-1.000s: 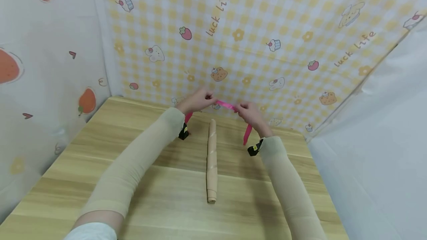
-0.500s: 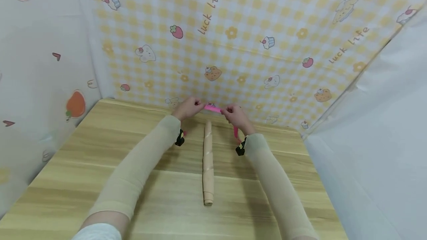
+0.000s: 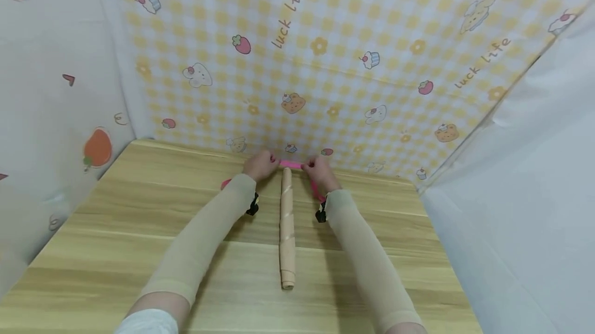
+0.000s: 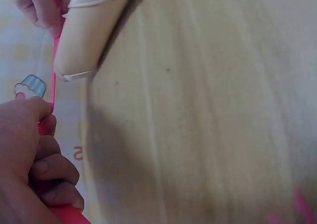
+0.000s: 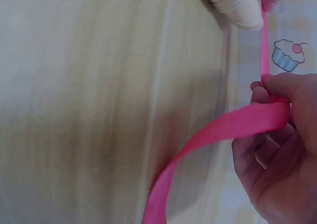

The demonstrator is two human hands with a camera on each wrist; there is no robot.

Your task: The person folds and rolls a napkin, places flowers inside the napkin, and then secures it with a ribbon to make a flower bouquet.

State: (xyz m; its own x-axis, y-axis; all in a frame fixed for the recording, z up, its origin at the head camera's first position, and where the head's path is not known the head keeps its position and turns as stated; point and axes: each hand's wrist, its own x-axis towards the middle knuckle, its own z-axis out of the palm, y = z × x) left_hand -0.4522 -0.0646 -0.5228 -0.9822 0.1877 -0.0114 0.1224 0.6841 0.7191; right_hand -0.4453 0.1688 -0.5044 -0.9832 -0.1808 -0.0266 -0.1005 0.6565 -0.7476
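Observation:
A bright pink ribbon is stretched straight between my two hands at the far tip of a tapered beige roll. The roll lies lengthwise on the table, with a thin pale band spiralling along it. My left hand pinches the ribbon between thumb and forefinger, its other fingers curled in the left wrist view. On the other side of the tip, my right hand pinches it too. From there a loose pink tail curves down in the right wrist view.
The wood-grain table meets a yellow checked cloth wall just behind both hands. A white sheet hangs along the right side, and a fruit-printed wall covering stands at left. Dark wrist cameras hang under the wrists.
Both hands have come lower and closer together, bringing the taut ribbon down to the roll's far tip. The ribbon span between them is shorter. The roll shifts slightly left as the head view turns.

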